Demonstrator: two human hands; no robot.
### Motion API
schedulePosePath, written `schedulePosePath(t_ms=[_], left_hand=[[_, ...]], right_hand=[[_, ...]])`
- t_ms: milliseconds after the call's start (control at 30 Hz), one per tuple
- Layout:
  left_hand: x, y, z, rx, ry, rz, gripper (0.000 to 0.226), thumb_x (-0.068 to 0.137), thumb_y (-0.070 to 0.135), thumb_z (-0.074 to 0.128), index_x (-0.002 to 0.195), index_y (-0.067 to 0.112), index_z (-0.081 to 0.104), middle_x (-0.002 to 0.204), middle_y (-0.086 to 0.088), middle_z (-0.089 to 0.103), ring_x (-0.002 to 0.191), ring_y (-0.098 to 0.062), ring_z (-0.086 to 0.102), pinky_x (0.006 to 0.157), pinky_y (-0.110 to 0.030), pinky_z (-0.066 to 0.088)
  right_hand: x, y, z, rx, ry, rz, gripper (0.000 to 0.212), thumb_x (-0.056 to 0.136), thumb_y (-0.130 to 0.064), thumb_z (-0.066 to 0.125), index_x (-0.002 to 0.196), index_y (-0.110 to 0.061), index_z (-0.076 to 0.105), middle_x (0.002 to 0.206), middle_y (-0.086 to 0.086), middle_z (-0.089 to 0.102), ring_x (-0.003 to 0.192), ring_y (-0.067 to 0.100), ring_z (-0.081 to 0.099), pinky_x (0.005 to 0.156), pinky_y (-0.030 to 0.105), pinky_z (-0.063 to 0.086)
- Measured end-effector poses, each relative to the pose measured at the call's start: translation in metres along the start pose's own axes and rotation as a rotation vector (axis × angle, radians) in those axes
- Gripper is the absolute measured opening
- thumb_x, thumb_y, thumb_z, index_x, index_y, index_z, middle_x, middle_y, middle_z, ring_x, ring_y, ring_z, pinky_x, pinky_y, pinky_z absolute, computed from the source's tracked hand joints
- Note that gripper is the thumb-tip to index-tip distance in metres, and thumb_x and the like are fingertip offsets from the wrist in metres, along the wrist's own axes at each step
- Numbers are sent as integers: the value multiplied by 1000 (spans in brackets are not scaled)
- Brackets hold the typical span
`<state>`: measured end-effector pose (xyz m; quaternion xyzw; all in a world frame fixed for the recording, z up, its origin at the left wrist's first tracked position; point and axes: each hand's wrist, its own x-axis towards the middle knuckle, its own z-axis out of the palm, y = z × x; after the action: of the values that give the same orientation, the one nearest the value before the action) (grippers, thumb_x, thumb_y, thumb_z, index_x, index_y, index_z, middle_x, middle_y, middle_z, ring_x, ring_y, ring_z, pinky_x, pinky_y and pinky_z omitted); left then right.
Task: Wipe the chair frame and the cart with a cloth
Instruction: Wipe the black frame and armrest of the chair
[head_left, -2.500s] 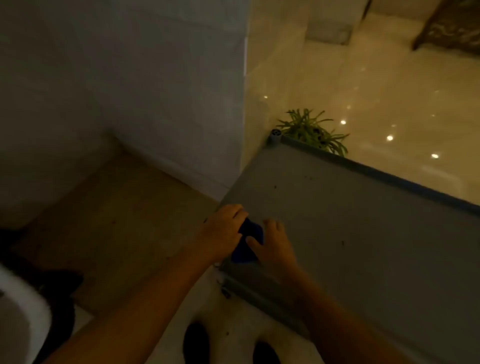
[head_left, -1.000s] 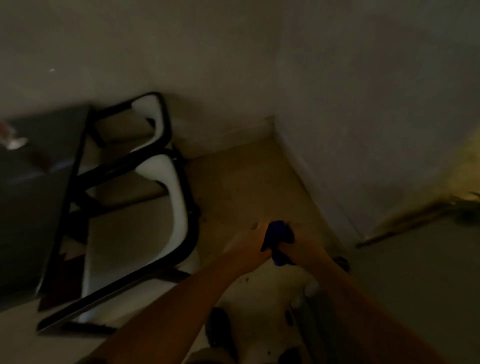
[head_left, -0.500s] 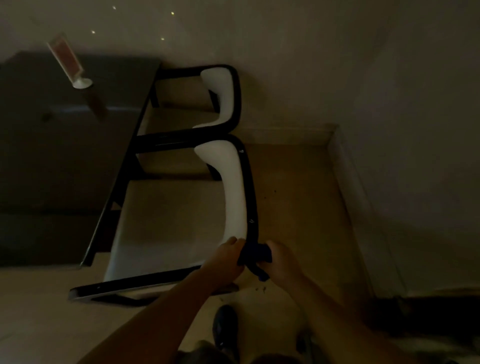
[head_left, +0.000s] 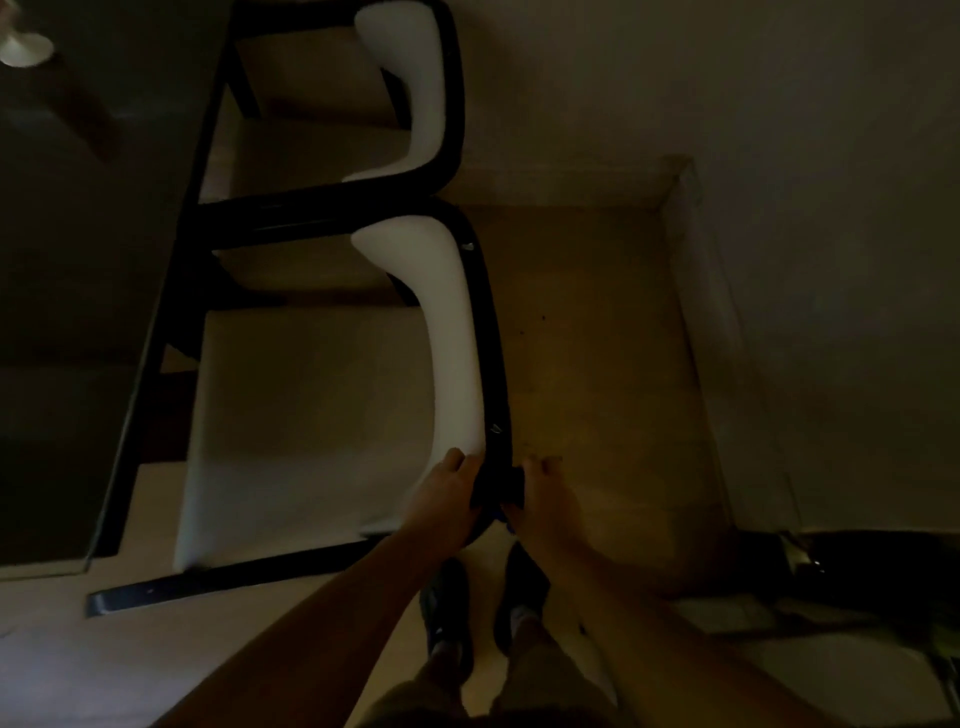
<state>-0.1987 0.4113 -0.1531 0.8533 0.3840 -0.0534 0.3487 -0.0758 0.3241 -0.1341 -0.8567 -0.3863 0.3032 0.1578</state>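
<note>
A white chair with a black frame (head_left: 496, 364) stands in front of me in dim light. My left hand (head_left: 447, 499) and my right hand (head_left: 545, 504) both press a dark blue cloth (head_left: 501, 491) against the near corner of the frame's curved back rail. The cloth is mostly hidden between my hands; a blue edge shows just below them. A second identical chair (head_left: 447, 104) stands behind the first. The cart (head_left: 878, 566) is only a dark shape at the right edge.
A dark table (head_left: 78, 312) runs along the left, the chairs tucked under it, with a small white stand (head_left: 23, 49) on top. Walls meet in a corner at the back right. My shoes (head_left: 447, 613) are on the floor below my hands.
I have turned from the grey cart top to the chairs, carrying the cloth in both hands. It now rests on the near chair's black frame, and I stand closer to it.
</note>
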Motion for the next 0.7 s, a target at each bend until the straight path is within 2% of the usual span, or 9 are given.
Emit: schedulePosePath(t_ms=[133, 233, 333, 467, 533, 600, 700], left_hand=[[5, -3, 11, 33, -2, -29, 49, 75, 27, 74, 112, 11, 48, 113, -8, 48, 99, -28, 51, 78, -43, 53], [13, 0, 11, 2, 17, -36, 46, 78, 24, 69, 115, 11, 46, 115, -8, 46, 100, -27, 48, 78, -42, 53], [27, 6, 6, -61, 52, -56, 41, 80, 21, 64, 116, 11, 47, 115, -7, 47, 101, -24, 48, 80, -39, 51], [55, 7, -2, -72, 121, -54, 33, 83, 14, 56, 116, 12, 48, 113, -6, 48, 98, -22, 48, 76, -32, 48], [72, 4, -3, -98, 162, -58, 31, 83, 10, 53, 113, 14, 47, 111, -4, 46, 94, -21, 49, 72, -32, 50], [81, 6, -5, -130, 216, -67, 29, 81, 6, 53, 108, 15, 46, 108, -4, 46, 90, -22, 51, 67, -33, 51], [115, 2, -11, -120, 280, -70, 31, 79, 1, 55, 106, 13, 46, 108, -5, 47, 89, -24, 53, 62, -36, 54]], right_hand=[[11, 8, 14, 6, -43, 0, 35, 89, -32, 61, 116, -16, 45, 114, 7, 53, 83, 24, 64, 62, 33, 50], [26, 10, 20, -75, 5, 13, 41, 83, -34, 65, 115, -17, 46, 111, 5, 55, 89, 25, 61, 63, 29, 39], [43, 2, 22, -121, 69, 23, 37, 82, -34, 64, 110, -18, 47, 107, 5, 58, 89, 24, 61, 64, 30, 41], [68, -5, 19, -125, 141, -25, 29, 85, -34, 53, 106, -13, 48, 103, 7, 59, 87, 25, 61, 61, 29, 40], [87, -7, 18, -151, 162, -40, 28, 88, -30, 57, 107, -12, 47, 106, 8, 57, 90, 26, 60, 60, 30, 45], [97, -10, 15, -154, 185, -28, 25, 89, -28, 60, 103, -14, 45, 101, 7, 58, 84, 25, 61, 59, 33, 51], [134, -16, 11, -121, 216, -45, 28, 87, -29, 64, 101, -13, 45, 91, 5, 59, 72, 20, 58, 56, 30, 47]])
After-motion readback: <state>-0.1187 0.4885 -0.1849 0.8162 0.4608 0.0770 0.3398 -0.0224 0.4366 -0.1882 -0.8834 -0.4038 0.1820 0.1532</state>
